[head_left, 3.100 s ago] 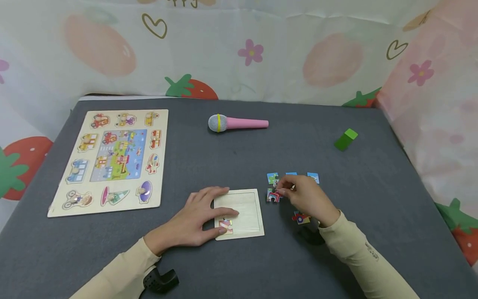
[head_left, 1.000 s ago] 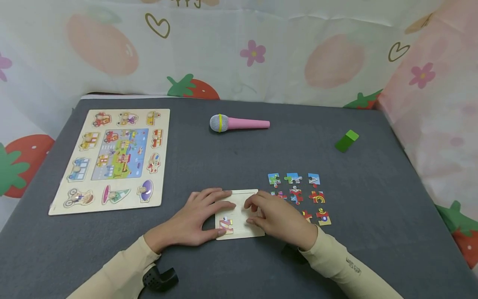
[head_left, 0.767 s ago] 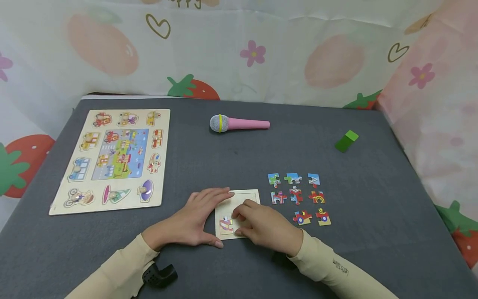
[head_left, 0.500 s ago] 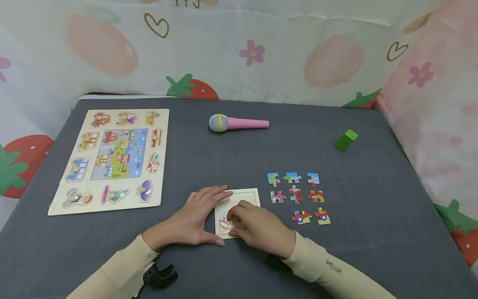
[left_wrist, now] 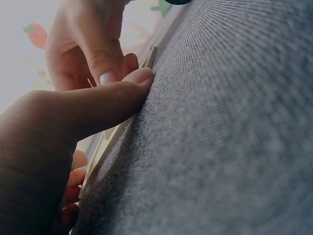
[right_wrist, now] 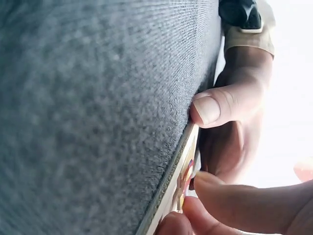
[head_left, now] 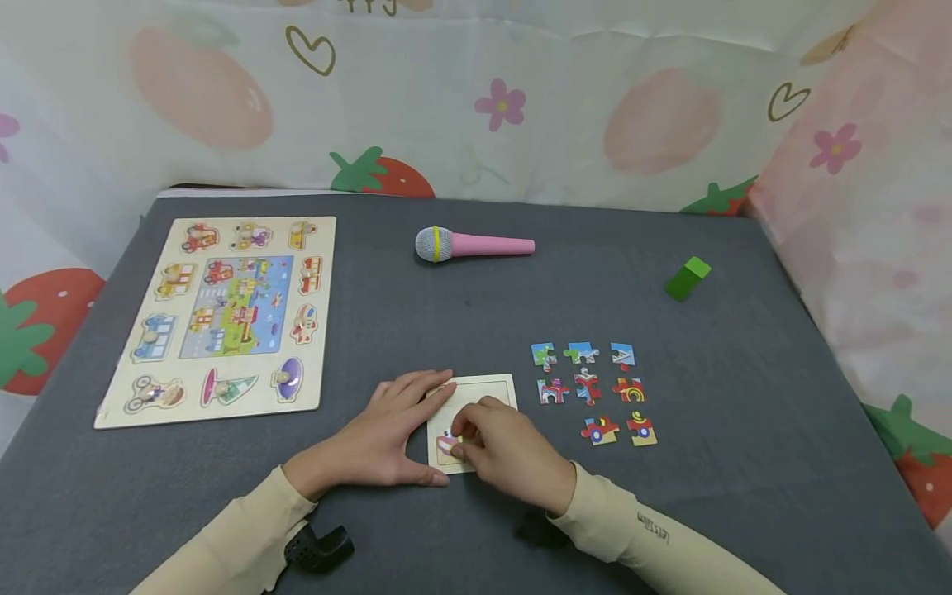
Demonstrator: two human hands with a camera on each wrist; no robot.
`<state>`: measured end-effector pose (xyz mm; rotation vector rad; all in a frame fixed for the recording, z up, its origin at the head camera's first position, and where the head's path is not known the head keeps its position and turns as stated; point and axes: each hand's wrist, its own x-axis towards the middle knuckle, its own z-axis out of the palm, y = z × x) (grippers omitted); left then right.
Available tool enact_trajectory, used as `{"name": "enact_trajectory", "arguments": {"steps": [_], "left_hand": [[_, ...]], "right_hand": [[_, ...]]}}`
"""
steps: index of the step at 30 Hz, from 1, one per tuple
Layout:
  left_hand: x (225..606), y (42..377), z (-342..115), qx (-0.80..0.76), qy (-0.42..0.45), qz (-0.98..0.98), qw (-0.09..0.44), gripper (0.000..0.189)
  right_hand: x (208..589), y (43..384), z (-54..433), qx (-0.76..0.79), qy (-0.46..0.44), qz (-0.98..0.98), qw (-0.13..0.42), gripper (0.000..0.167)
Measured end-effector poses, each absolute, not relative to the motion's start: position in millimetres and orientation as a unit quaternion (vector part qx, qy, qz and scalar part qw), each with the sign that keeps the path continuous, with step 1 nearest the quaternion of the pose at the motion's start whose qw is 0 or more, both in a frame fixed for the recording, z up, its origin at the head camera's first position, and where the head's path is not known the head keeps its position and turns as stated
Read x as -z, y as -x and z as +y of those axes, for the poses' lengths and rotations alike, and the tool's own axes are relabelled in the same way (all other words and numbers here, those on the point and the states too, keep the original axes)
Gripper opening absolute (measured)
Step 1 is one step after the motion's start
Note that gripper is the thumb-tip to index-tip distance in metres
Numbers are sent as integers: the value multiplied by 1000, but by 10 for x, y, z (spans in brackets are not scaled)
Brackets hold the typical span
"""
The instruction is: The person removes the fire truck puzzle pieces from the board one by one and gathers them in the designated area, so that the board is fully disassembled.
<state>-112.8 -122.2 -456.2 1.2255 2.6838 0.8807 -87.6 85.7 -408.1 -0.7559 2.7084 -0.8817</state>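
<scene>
A shallow pale wooden puzzle tray (head_left: 491, 384) lies on the table before me. My left hand (head_left: 383, 434) is spread along its left side, fingertips on the far left corner and thumb by the near edge. In the tray's near left corner sits a pink and white puzzle piece (head_left: 445, 444). The curled thumb and index finger of my right hand (head_left: 513, 454) pinch at that piece's right edge and partly cover it. In the right wrist view the piece (right_wrist: 188, 176) shows colour right by the fingertips. Several loose puzzle pieces (head_left: 587, 387) lie in rows right of the tray.
A large wooden knob puzzle board (head_left: 308, 384) with vehicle shapes lies at the left. Toward the back are a pink toy microphone (head_left: 491, 245) and a green block (head_left: 687, 278). A printed curtain (head_left: 550, 157) hangs behind the dark tabletop (head_left: 416, 314).
My right hand has come left from the loose pieces onto the tray, to the piece in its corner. The left fingers have drawn back toward the tray's left edge.
</scene>
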Motion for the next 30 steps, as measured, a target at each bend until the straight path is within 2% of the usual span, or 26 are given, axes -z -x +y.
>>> {"name": "enact_trajectory", "arguments": {"steps": [8, 25, 30], "left_hand": [[4559, 1130, -1218, -288, -397, 871, 31, 104], [4568, 1131, -1218, -292, -396, 870, 28, 104], [4570, 1129, -1219, -293, -397, 869, 24, 103]], "right_hand": [[4058, 907, 851, 332, 225, 907, 125, 3], [4080, 907, 861, 391, 204, 885, 149, 13], [4065, 926, 884, 402, 193, 878, 174, 13]]}}
